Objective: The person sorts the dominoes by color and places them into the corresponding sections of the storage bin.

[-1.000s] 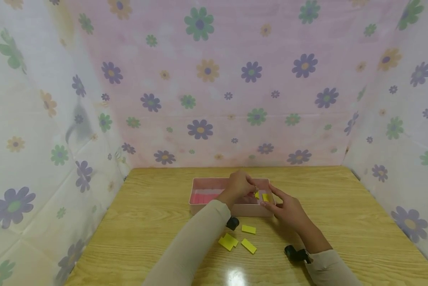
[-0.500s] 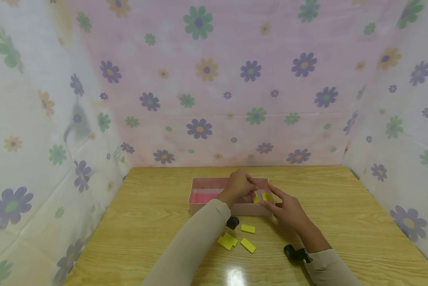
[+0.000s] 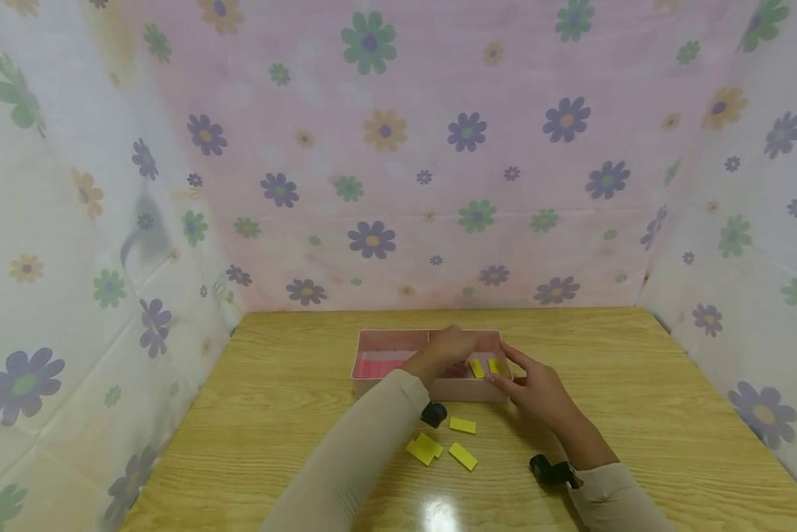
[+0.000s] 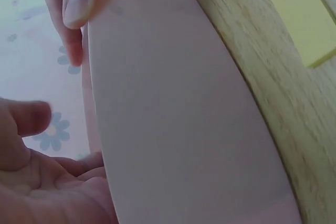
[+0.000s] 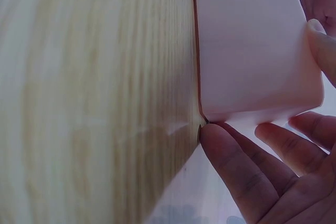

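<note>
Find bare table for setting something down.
Free: table between pink box and left curtain; also between right hand and right curtain. Crowded: box's right compartment, with left hand, yellow pieces; table in front, with loose yellow pieces.

Head view looks down; close wrist views share the box [image 3: 468,390]

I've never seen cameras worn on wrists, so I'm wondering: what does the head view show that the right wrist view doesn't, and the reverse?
Only the head view: yellow pieces, some loose on the table and two visible inside the pink box.
Only the right wrist view: fingers of the right hand seen from the palm side, at the box's end.
Both: the box, the right hand, the table and the flowered cloth.
</note>
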Motion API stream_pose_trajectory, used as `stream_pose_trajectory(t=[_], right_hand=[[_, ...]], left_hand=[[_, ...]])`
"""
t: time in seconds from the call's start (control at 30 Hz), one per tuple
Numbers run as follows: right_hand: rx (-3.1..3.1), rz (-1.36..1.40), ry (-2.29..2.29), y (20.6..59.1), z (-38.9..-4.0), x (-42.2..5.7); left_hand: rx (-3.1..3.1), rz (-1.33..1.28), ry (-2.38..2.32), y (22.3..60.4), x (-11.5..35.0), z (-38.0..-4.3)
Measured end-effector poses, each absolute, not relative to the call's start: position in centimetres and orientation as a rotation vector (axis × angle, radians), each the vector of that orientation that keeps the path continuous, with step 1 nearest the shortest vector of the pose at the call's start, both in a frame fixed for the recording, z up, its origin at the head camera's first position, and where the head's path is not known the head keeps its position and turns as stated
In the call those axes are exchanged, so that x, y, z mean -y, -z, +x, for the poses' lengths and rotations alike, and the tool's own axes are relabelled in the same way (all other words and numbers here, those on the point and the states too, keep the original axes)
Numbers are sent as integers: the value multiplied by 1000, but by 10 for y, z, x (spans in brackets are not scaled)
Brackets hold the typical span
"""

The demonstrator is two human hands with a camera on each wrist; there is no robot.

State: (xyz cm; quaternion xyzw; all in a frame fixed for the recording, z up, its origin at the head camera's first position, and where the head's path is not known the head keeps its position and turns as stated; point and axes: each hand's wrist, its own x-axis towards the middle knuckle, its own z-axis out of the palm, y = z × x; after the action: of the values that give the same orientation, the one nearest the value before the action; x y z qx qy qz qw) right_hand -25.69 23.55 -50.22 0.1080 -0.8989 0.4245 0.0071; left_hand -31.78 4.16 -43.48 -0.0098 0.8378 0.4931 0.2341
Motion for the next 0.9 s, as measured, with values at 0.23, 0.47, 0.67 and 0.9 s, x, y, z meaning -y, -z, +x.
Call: stream_pose_trajectory(t=[0.23, 0.47, 0.67, 0.9], right_hand=[[2786, 349, -1359, 503, -258, -236], [2782, 358, -1374, 503, -258, -236], [2779, 363, -1376, 504, -259, -237], [2802, 340, -1383, 504, -258, -238]], left_hand=[[-2259, 2, -1349, 434, -44, -315], [-2271, 25, -1349, 439, -48, -320], [-2256, -3, -1370, 441, -50, -321], [-2253, -3, -1378, 442, -50, -317]])
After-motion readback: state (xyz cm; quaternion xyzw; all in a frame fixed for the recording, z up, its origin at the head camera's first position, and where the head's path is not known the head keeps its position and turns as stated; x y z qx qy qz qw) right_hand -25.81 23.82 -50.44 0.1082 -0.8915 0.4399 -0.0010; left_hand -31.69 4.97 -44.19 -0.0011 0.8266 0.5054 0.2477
